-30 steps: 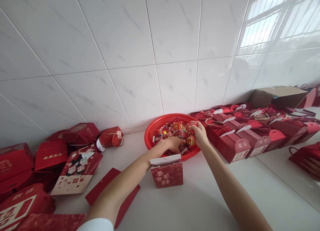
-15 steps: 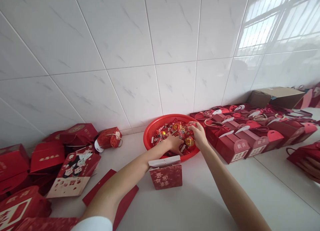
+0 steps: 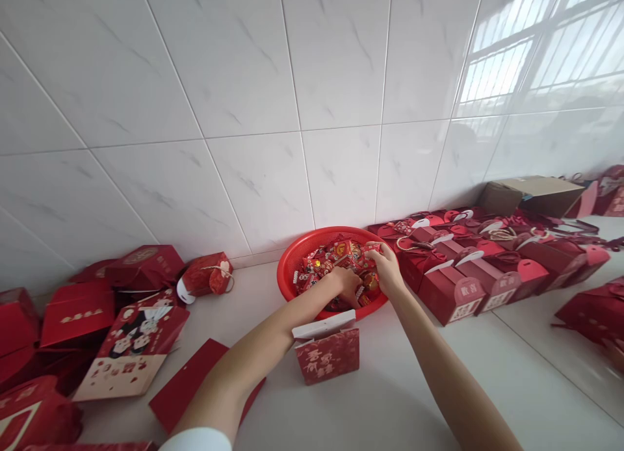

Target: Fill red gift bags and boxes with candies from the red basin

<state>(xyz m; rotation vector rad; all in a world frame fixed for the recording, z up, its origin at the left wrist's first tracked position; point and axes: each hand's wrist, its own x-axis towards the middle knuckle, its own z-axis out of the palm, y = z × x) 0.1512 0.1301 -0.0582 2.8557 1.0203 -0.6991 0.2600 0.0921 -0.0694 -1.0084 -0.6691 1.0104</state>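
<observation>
A red plastic basket (image 3: 287, 275) with perforated sides holds many candies in red, shiny wrappers (image 3: 341, 249). My left hand (image 3: 347, 283) reaches down among them, its fingers curled and their tips hidden, so what they grip cannot be made out. At the basket's right side, my right hand (image 3: 387, 267) pinches a red wrapped candy (image 3: 371, 248) between thumb and fingers. Just in front of the basket, below my left wrist, a small red gift box (image 3: 327, 357) with pale lettering stands upright, its top open and its white inner flap showing.
Rows of red handled gift boxes (image 3: 451, 285) stand to the right, with a brown cardboard box (image 3: 533, 194) behind. More red boxes (image 3: 80, 311) crowd the left; a flat red card piece (image 3: 190, 379) lies under my left forearm. Another person's hand (image 3: 615, 352) touches a red bag (image 3: 592, 311) at far right.
My left hand has dug deeper into the candies, its fingers now more curled. My right hand keeps its pinch at about the same spot. The view has shifted slightly.
</observation>
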